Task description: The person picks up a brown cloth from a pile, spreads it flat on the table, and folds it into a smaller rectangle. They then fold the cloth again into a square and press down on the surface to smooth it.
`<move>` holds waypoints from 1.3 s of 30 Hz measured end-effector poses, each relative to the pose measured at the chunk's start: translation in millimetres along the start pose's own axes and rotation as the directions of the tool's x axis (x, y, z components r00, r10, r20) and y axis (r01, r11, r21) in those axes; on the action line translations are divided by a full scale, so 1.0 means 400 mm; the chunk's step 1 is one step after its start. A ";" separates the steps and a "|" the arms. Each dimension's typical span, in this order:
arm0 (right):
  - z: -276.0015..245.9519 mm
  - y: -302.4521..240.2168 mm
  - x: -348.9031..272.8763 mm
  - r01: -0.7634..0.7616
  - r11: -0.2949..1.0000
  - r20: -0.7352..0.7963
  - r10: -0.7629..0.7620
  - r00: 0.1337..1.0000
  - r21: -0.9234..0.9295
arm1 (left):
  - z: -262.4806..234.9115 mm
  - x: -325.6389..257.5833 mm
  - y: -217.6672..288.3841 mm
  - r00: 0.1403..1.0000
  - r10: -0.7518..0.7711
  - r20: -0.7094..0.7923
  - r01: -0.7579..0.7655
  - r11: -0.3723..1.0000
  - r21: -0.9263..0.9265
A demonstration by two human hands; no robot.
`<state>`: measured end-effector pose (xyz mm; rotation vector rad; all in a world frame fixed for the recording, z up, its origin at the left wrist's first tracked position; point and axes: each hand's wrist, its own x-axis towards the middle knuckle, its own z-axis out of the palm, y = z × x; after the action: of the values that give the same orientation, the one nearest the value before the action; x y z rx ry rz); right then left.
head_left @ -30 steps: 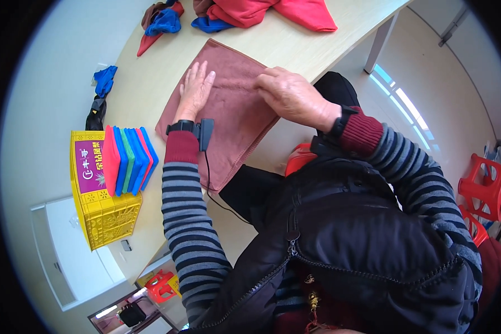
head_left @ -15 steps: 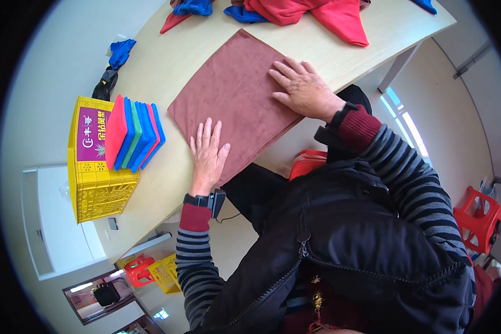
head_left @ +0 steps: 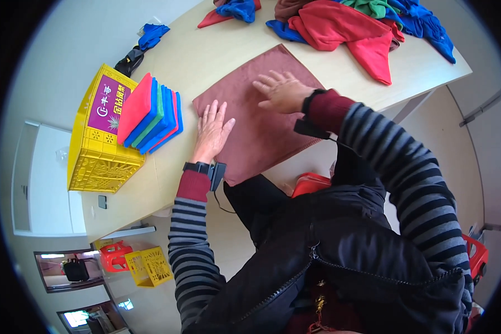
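Note:
A brown cloth (head_left: pixel 261 139) lies spread flat on the pale table, one corner pointing away from me and its near edge at the table's front edge. My left hand (head_left: pixel 211 132) rests on its left side, palm down with the fingers stretched out. Over the upper middle of the cloth is my right hand (head_left: pixel 284 93), fingers spread and slightly blurred; whether it touches the fabric I cannot tell. Neither hand holds anything. To the left of the cloth stands a stack of folded red, blue and green cloths (head_left: pixel 157 119), leaning beside a yellow plastic crate.
The yellow crate (head_left: pixel 94 156) stands at the table's left. Loose crumpled red cloth (head_left: pixel 339 30) and blue cloth (head_left: pixel 423 28) lie along the far side. A small dark object (head_left: pixel 102 201) sits near the left edge. A red stool (head_left: pixel 312 183) shows under the table.
My right hand has moved left across the brown cloth, from its right edge toward the middle. My left hand stays on the left side. The view has shifted, showing more of the far pile.

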<state>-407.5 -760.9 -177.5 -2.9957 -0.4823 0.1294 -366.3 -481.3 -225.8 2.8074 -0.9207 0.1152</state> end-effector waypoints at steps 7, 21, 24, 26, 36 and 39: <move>0.066 0.106 0.099 -0.058 0.998 -0.015 0.058 0.998 -0.029 | 0.030 0.050 -0.020 0.995 -0.032 0.090 0.032 0.999 -0.006; 0.046 0.025 0.278 0.038 0.999 -0.043 -0.038 0.998 0.016 | 0.023 0.226 -0.061 0.995 -0.070 0.069 0.074 0.996 -0.046; 0.066 0.034 0.303 0.026 1.000 -0.075 -0.025 0.997 0.007 | 0.042 0.240 -0.049 0.987 -0.126 0.097 0.129 0.992 -0.016; 0.085 0.057 0.305 0.023 1.000 -0.074 -0.022 0.997 0.013 | 0.060 0.231 -0.052 0.978 -0.162 0.129 0.164 0.986 -0.004; 0.092 0.295 0.221 -0.195 0.976 -0.175 0.176 0.969 -0.100 | 0.056 0.204 -0.130 0.959 -0.273 0.071 0.275 0.961 -0.014; 0.074 0.296 0.161 -0.146 0.970 -0.135 0.120 0.984 -0.197 | 0.040 0.159 -0.150 0.949 -0.305 0.083 0.310 0.949 -0.049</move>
<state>-313.1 -849.8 -224.9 -3.2130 -0.2980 -0.1001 -279.2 -473.7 -242.2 2.8717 -0.4780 -0.0610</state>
